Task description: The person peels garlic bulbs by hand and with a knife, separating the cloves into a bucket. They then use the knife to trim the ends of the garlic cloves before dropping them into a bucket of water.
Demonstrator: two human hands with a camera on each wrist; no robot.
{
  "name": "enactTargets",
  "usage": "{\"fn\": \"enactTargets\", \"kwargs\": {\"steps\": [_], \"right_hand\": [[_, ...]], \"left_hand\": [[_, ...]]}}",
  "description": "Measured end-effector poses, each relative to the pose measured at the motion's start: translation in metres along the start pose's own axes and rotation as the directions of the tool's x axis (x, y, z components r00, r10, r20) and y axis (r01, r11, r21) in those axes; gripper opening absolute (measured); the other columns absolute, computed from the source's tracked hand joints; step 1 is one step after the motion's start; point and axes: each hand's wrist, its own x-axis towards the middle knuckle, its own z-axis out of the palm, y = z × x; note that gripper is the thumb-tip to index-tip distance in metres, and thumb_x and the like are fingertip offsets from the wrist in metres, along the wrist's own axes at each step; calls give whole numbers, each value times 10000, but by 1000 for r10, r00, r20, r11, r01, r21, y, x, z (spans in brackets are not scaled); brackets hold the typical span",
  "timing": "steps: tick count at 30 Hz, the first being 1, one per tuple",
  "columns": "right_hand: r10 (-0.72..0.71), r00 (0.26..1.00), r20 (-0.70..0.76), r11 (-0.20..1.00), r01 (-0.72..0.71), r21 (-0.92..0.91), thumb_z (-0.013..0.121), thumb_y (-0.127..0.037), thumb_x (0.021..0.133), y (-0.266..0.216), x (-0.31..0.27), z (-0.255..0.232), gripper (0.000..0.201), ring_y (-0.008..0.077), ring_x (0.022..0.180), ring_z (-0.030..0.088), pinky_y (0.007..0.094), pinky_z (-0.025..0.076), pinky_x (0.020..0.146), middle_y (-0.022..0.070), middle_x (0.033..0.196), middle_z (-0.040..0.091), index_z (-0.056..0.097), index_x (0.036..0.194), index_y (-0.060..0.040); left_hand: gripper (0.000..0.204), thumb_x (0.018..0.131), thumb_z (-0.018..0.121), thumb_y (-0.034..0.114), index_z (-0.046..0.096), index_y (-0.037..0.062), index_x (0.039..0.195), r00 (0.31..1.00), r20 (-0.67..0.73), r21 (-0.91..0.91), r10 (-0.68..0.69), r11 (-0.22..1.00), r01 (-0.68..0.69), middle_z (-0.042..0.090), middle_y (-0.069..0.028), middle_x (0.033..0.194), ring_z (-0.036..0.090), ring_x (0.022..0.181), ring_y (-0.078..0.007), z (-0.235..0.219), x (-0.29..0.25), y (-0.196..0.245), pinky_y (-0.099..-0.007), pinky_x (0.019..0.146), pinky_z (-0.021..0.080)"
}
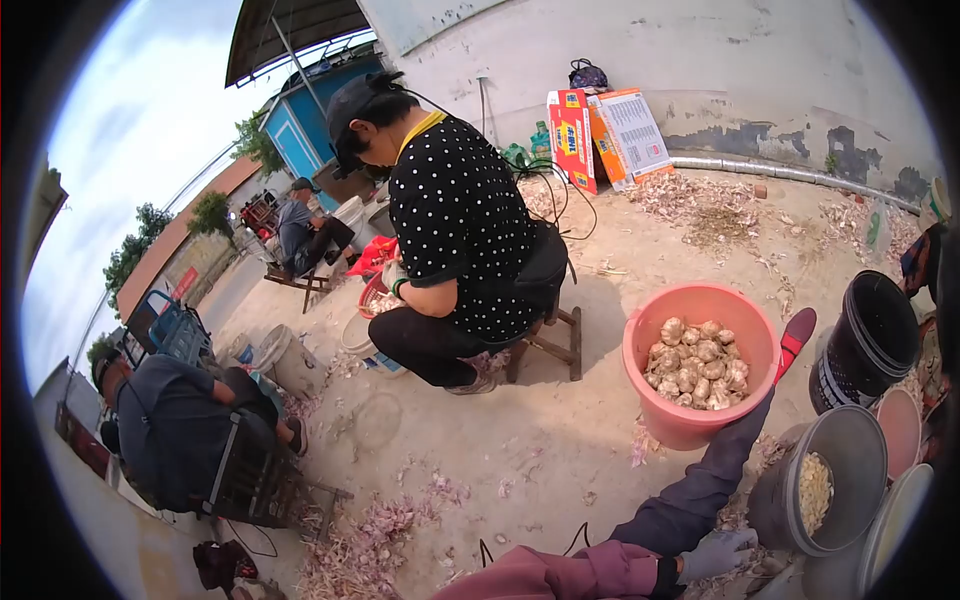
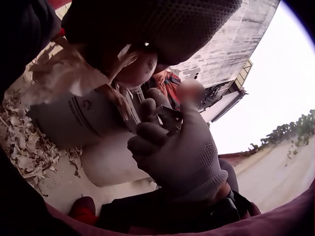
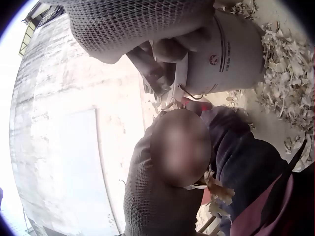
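In the left wrist view my left hand, in a knitted work glove, grips a pinkish garlic bulb with dry papery skin hanging from it. My gloved right hand is close below, its fingers curled round a small metal blade. The right wrist view shows the blade jutting from the right hand toward the left hand, where loose skin dangles; a blur covers part of that hand. In the head view only the left hand shows, beside a grey bucket holding peeled cloves.
A pink tub of garlic bulbs stands beyond my leg. More buckets, including a black one, crowd the right. Garlic skins litter the ground. A person in a dotted shirt sits on a stool ahead; others sit at left.
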Motion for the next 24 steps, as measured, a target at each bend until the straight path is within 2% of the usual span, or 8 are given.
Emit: {"fn": "enactTargets", "kwargs": {"steps": [6, 8, 13, 19, 20, 21, 22, 24], "right_hand": [[288, 866, 408, 949, -315, -1, 512, -284, 974, -35, 3, -169, 315, 221, 827, 620, 364, 512, 714, 127, 967, 640, 595, 1140, -29], [366, 771, 521, 912, -409, -36, 523, -283, 965, -45, 10, -204, 321, 226, 845, 623, 363, 512, 730, 130, 980, 644, 592, 1149, -30], [500, 456, 736, 802, -564, -195, 550, -281, 940, -61, 34, -260, 341, 238, 889, 632, 362, 512, 772, 136, 1011, 654, 586, 1173, -34], [570, -18, 822, 636, -624, -455, 582, -277, 911, -80, 52, -272, 376, 254, 942, 643, 361, 512, 821, 144, 1049, 665, 578, 1202, -39], [567, -22, 823, 638, -620, -456, 582, -277, 911, -99, 45, -258, 376, 254, 942, 643, 361, 512, 821, 144, 1049, 665, 578, 1202, -39], [802, 199, 563, 387, -892, -236, 592, -276, 899, -133, 30, -234, 337, 237, 877, 644, 354, 510, 771, 110, 967, 667, 598, 1145, -46], [959, 219, 177, 195, -970, 141, 601, -274, 886, -151, 22, -222, 300, 220, 811, 645, 347, 508, 722, 76, 884, 669, 617, 1089, -53], [951, 235, 202, 225, -972, 74, 595, -282, 890, -146, 19, -221, 305, 225, 820, 643, 352, 505, 732, 80, 892, 668, 617, 1092, -53]], "left_hand": [[210, 897, 581, 235, 529, 81, 1030, 987, -86, 158, 138, 980, -123, 611, -167, 920, 587, 942, -381, 11, -2, -17, -445, 823, 440], [205, 875, 605, 227, 550, 58, 978, 980, -109, 14, 165, 986, -165, 613, -167, 910, 592, 918, -369, 10, 4, -23, -430, 802, 452], [202, 841, 646, 202, 562, 30, 904, 975, -106, -141, 196, 968, -210, 608, -156, 869, 591, 837, -326, -1, 9, -29, -402, 748, 460], [197, 838, 662, 173, 551, 21, 894, 972, -164, -150, 170, 969, -195, 588, -150, 809, 575, 766, -290, 0, 8, -30, -384, 682, 444], [194, 842, 660, 169, 546, 21, 891, 980, -151, -166, 127, 974, -152, 580, -149, 793, 568, 753, -286, -3, 7, -27, -382, 670, 439], [194, 842, 660, 169, 546, 21, 891, 980, -155, -167, 127, 974, -152, 580, -149, 793, 568, 753, -286, -5, 7, -25, -382, 670, 439], [190, 846, 658, 165, 541, 22, 888, 985, -146, -222, 91, 967, -122, 573, -148, 785, 561, 743, -286, -6, 5, -24, -383, 667, 435], [187, 850, 656, 161, 537, 22, 886, 989, -138, -278, 55, 956, -92, 566, -147, 777, 554, 734, -287, -6, 4, -26, -383, 664, 432]]}}
